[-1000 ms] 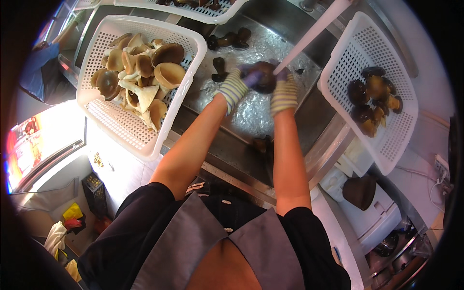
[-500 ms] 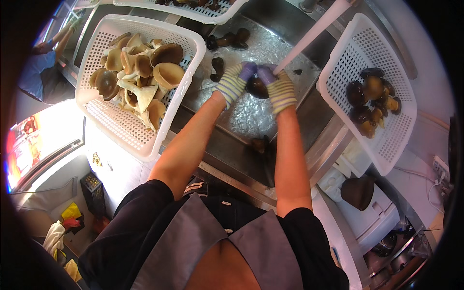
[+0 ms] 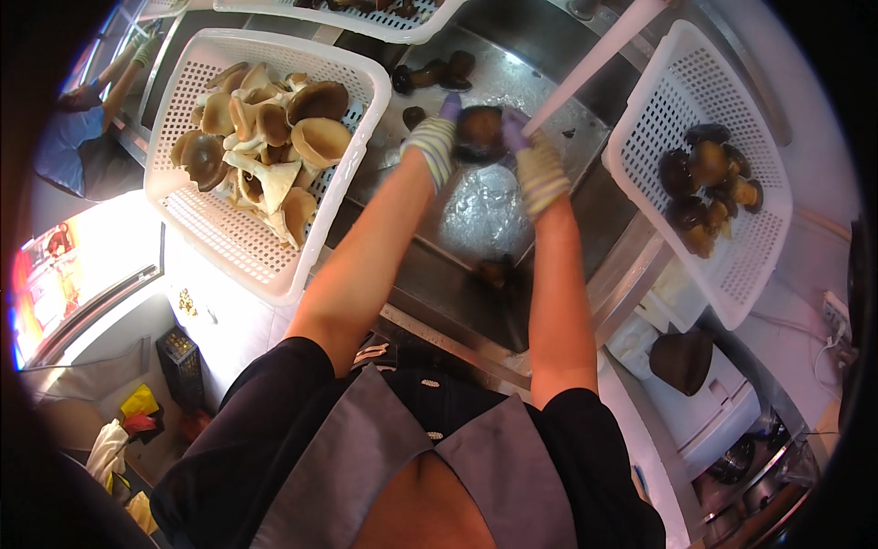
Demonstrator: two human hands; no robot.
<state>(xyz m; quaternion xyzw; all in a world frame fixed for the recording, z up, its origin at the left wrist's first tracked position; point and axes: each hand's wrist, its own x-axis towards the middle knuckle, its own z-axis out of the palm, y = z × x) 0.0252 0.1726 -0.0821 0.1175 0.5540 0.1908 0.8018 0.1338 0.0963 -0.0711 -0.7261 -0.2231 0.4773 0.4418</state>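
Observation:
Both my hands wear striped white-and-yellow gloves with purple fingers. My left hand [image 3: 435,143] and my right hand [image 3: 535,163] grip opposite sides of a large dark brown mushroom [image 3: 479,134], its cap turned toward me. They hold it over the metal sink [image 3: 384,178], close beside a pale stream of water [image 3: 594,69] falling from the upper right. Shallow, rippling water covers the sink bottom. More dark mushrooms [image 3: 437,73] lie in the sink beyond my left hand, and a brown piece [image 3: 494,271] sits near its front edge. Motion blurs some fingertips.
A white perforated basket [image 3: 320,247] of pale brown mushrooms stands left of the sink. Another white basket [image 3: 631,137], with dark wet mushrooms, is at the right. A third basket [image 3: 402,32] stands at the far edge. A person in blue [image 3: 78,142] is at the far left.
My hands have moved apart, with the mushroom now broad and fully showing between them. A dark mushroom near my left hand looks more covered by the glove.

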